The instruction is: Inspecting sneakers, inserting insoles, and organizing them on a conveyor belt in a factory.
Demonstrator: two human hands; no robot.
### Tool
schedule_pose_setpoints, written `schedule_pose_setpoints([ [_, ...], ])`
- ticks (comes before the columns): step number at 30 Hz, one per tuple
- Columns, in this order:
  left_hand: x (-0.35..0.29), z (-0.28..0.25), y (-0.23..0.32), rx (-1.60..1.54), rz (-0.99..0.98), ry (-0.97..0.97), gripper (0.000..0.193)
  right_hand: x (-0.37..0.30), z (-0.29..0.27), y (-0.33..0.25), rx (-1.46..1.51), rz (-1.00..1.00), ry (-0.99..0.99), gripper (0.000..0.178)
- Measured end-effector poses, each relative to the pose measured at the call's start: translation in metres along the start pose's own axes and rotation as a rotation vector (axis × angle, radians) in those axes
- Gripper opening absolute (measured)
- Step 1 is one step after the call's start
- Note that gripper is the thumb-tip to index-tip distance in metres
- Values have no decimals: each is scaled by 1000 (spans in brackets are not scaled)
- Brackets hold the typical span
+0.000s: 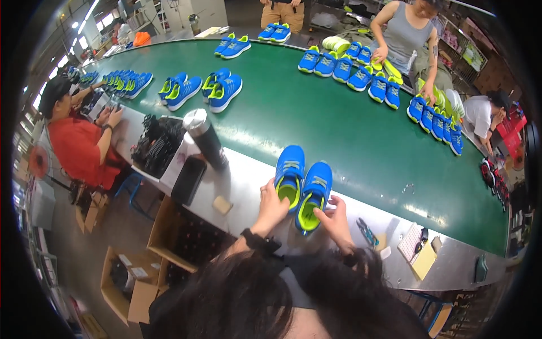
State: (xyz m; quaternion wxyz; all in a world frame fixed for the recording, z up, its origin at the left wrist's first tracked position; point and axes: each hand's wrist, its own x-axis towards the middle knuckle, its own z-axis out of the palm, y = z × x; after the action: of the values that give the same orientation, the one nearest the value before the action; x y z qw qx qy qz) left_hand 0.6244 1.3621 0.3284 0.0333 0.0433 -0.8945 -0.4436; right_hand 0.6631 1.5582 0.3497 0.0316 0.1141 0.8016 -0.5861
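Two blue sneakers with lime-green linings lie side by side at the near edge of the belt, toes pointing away from me. My left hand (273,204) grips the left sneaker (291,158) at its collar, thumb by the opening. On the right sneaker (319,176), my right hand (334,219) holds the heel end, with the thumb at the green opening. Both heels reach over the metal ledge (254,209) toward me. The fingers on the outer sides are partly hidden.
A dark tumbler (210,141), a black phone (188,181) and green-handled cutters (367,231) are on the ledge. Several blue sneakers (185,93) stand across the green belt (271,113). Co-workers stand at left (82,138) and across (405,31). Open cardboard boxes (135,282) are below left.
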Motion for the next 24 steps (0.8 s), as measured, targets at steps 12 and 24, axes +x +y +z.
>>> schedule_pose_setpoints([
  [12,-60,-40,20,-1436,-580,-506,60,-24,-33,36,654,348,-231,33],
  [24,-92,-67,29,146,337,183,63,-36,-82,-7,-401,-631,108,63],
])
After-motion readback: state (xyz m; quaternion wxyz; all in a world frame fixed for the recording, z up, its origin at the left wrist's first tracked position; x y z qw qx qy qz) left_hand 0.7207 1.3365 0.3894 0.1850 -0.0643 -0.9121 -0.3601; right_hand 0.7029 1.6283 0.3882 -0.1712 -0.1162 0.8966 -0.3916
